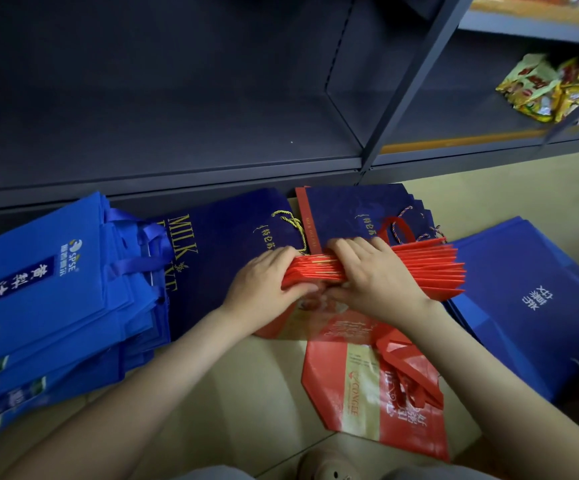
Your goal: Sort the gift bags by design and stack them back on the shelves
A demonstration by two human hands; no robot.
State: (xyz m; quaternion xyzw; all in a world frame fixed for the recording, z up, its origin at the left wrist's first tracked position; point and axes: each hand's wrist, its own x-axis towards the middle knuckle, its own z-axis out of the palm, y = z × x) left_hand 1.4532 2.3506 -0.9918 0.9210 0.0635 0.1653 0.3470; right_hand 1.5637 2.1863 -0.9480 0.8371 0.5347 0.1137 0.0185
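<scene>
Hands form the grip here: left hand (pixel 264 278) and right hand (pixel 374 282) both clamp a thick bundle of flat red paper gift bags (pixel 426 268), held on edge low over the floor. Around it lie navy paper bags with gold lettering (pixel 218 244), bright blue fabric bags (pixel 45 289) and one loose red printed bag (pixel 367 393). Sorting looks largely done; this seems the squaring-up step. Next, the bundle wants lifting level onto the dark metal shelf (pixel 177 133) without fanning out.
</scene>
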